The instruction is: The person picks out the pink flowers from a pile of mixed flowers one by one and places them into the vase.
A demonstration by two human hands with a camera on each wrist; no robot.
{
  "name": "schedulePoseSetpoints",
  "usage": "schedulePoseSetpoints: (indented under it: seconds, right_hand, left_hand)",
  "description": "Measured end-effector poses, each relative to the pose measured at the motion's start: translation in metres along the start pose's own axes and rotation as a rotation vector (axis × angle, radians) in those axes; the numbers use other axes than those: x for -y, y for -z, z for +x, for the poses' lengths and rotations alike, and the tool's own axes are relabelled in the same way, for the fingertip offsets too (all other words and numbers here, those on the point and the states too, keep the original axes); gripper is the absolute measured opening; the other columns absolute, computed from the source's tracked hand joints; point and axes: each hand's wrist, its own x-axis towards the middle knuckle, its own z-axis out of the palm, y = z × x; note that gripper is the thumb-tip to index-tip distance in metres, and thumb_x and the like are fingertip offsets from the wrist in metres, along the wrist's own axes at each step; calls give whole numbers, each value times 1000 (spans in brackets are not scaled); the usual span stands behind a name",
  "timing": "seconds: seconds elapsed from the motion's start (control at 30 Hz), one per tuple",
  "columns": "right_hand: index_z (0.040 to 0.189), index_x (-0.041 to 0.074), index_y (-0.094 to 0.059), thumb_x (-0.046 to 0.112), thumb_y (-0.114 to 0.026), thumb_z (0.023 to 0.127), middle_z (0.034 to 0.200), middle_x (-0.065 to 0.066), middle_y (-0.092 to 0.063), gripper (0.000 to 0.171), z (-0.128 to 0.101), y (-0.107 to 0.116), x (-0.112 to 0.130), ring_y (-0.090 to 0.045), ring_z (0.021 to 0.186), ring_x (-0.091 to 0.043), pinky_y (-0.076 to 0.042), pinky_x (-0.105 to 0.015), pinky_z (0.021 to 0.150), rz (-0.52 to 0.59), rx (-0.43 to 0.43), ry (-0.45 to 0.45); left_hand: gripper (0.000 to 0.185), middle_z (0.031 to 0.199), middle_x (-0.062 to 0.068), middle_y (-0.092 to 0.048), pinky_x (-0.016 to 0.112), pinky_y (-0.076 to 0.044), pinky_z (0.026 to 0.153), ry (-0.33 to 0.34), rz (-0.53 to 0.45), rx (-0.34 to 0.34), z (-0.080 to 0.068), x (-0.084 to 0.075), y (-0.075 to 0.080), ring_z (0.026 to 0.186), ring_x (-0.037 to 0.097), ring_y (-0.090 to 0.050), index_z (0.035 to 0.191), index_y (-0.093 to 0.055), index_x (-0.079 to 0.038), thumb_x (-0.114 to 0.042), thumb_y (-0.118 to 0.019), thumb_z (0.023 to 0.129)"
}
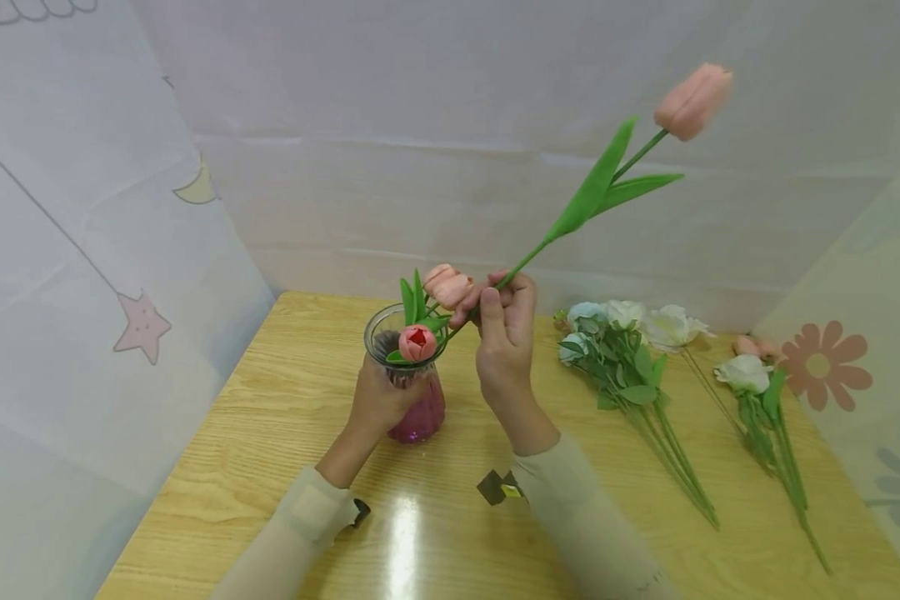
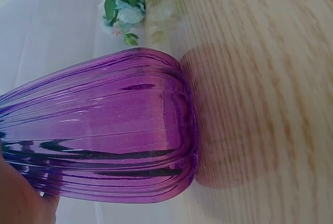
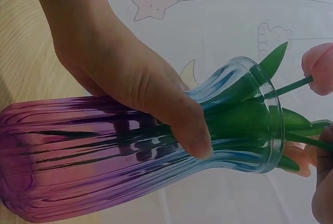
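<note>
The left hand (image 1: 378, 400) grips the ribbed purple glass vase (image 1: 414, 392) standing on the pale wooden surface (image 1: 270, 400). The right hand (image 1: 504, 333) pinches a long-stemmed pink artificial tulip (image 1: 692, 100), its bloom toward 2 o'clock, stem end at the vase mouth. White artificial roses (image 1: 645, 333) lie at 3 o'clock.

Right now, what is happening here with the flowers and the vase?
A person is arranging artificial flowers. The left hand grips the purple glass vase, which stands on the wooden table and already holds two pink tulips. The right hand pinches the stem of a long pink tulip, its lower end at the vase mouth. White flowers lie on the table to the right.
</note>
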Motion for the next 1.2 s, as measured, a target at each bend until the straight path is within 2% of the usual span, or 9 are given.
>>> schedulePoseSetpoints:
  seconds: [0.17, 0.4, 0.53, 0.63, 0.73, 1.0, 1.2]
  right_hand:
    - [121, 11, -38, 14, -37, 110, 89, -5, -53, 11, -1, -2, -4, -57, 72, -16, -56, -25, 69, -28, 21, -3]
    - [119, 9, -40, 17, -39, 109, 90, -5, -53, 12, -5, -4, -9, -57, 75, -16, -57, -25, 70, -71, 59, -4]
    - [118, 0, -40, 15, -40, 109, 93, -4, -54, 18, -7, -5, -12, -57, 78, -17, -57, -24, 70, -81, 90, 0]
    - [118, -9, -37, 10, -39, 109, 95, -4, -53, 22, -8, -5, -13, -57, 80, -16, -57, -24, 71, -96, 113, 4]
    - [119, -13, -35, 4, -39, 108, 97, -6, -52, 21, -10, -5, -14, -56, 84, -16, -56, -23, 72, -116, 127, -3]
    - [118, -11, -42, -2, -43, 104, 97, -21, -53, 17, -16, -4, -14, -59, 87, -15, -56, -25, 78, -240, 129, -49]
    - [117, -9, -45, -3, -45, 104, 96, -24, -57, 15, -18, -2, -15, -61, 88, -16, -57, -25, 80, -313, 149, -22]
  left_hand:
    - [66, 123, 13, -62, 50, -51, 102, -23, -8, 5, 0, 0, 0, 116, 28, -62, 133, -46, -5, -17, -80, 78]
    - [69, 124, 13, -62, 51, -51, 102, -10, 9, -5, 0, 0, 0, 116, 27, -61, 135, -45, -5, -18, -81, 77]
    - [70, 125, 13, -62, 51, -51, 102, -13, 9, -4, 0, -1, 0, 116, 27, -62, 135, -45, -6, -17, -81, 77]
    - [70, 126, 13, -62, 50, -51, 103, -19, 11, -2, 0, -1, 0, 117, 27, -62, 136, -45, -6, -16, -81, 78]
    - [69, 126, 12, -62, 50, -51, 104, -20, 14, 1, 0, 0, 0, 118, 27, -62, 136, -44, -7, -16, -81, 78]
    - [67, 124, 12, -63, 50, -51, 102, -12, 10, 5, -1, -1, 0, 117, 27, -62, 134, -46, -7, -17, -81, 79]
    - [66, 123, 12, -63, 50, -52, 102, -16, 12, 6, -1, 0, 1, 116, 27, -62, 134, -46, -8, -15, -81, 79]
